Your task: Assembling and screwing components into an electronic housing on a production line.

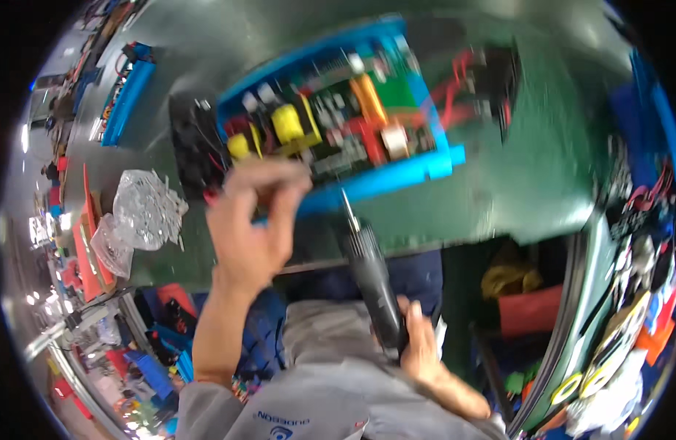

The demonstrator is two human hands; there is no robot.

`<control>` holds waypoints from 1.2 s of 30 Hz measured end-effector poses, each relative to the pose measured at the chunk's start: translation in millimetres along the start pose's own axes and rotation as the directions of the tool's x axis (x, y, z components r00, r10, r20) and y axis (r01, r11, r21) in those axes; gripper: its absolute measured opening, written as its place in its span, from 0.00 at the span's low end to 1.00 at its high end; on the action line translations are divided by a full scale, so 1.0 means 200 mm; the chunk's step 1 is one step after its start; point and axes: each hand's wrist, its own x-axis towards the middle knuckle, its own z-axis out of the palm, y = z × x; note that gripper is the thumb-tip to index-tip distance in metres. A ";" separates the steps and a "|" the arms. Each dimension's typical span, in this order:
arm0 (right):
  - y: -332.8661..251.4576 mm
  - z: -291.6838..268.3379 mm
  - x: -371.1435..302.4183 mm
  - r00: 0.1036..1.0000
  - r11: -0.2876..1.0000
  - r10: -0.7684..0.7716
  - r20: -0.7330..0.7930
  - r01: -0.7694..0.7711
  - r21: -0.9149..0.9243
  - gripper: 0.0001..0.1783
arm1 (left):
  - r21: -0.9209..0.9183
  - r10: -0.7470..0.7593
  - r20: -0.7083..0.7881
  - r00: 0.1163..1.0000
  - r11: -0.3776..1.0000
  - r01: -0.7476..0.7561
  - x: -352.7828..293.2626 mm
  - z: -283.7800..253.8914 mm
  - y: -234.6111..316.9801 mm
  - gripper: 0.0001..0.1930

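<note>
A black electric screwdriver (376, 282) is gripped by my right hand (422, 341), its bit pointing up and away toward the near wall of a blue housing (396, 180). Inside that housing lies a circuit board (334, 121) with yellow transformers (288, 123), an orange part and red parts. My left hand (253, 220) is over the near left corner of the housing, thumb and fingers curled into a pinch. Blur hides what, if anything, sits between those fingertips. Black end pieces with wires lie at both ends of the housing, the right one (499, 88) joined by red wires.
The green tabletop (528, 191) carries a clear plastic bag (147, 213) of small parts at left, beside a red-orange tray (92, 253). Another blue housing piece (126, 99) lies at the far left. More blue parts (664, 125) are at the right edge.
</note>
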 end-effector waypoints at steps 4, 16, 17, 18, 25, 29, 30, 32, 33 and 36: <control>-0.09 -0.02 -0.06 0.999 0.969 -0.027 -0.022 0.021 -0.246 0.39 | -0.128 0.045 -0.041 0.998 0.991 -0.050 -0.01 -0.02 -0.01 0.15; -0.15 -0.02 -0.10 0.915 0.851 0.297 0.274 -0.383 0.359 0.50 | -0.216 0.019 0.033 0.999 0.976 -0.011 -0.02 -0.08 -0.07 0.17; -0.12 -0.02 -0.10 0.914 0.850 0.296 0.279 -0.385 0.359 0.50 | -0.213 0.010 0.079 0.997 0.977 0.007 -0.01 -0.09 -0.06 0.16; -0.09 -0.01 -0.10 0.917 0.861 0.316 0.244 -0.385 0.332 0.52 | -0.207 0.010 0.079 0.997 0.978 0.006 -0.02 -0.10 -0.06 0.16; -0.03 -0.02 -0.09 0.951 0.871 0.161 0.264 -0.262 0.415 0.53 | -0.219 0.012 0.078 0.997 0.976 0.006 -0.01 -0.09 -0.04 0.16; -0.05 -0.01 -0.09 0.929 0.879 0.235 0.286 -0.329 0.345 0.43 | -0.220 -0.040 0.085 0.996 0.974 0.057 -0.02 -0.09 -0.03 0.15; -0.03 -0.02 -0.08 0.922 0.869 0.235 0.308 -0.341 0.359 0.43 | -0.213 -0.003 0.077 0.997 0.977 0.019 -0.02 -0.09 -0.04 0.20; -0.03 -0.01 -0.08 0.925 0.895 0.237 0.297 -0.327 0.304 0.39 | -0.163 -0.012 0.082 0.997 0.986 0.025 -0.02 -0.10 -0.02 0.21; -0.04 0.01 -0.08 0.933 0.911 0.252 0.257 -0.318 0.262 0.38 | -0.117 0.021 0.114 0.993 0.993 -0.008 -0.01 -0.11 -0.01 0.20; -0.06 0.04 -0.06 0.975 0.979 0.116 0.187 -0.144 0.146 0.21 | 0.082 0.235 0.302 0.924 0.959 -0.271 0.11 -0.17 0.06 0.17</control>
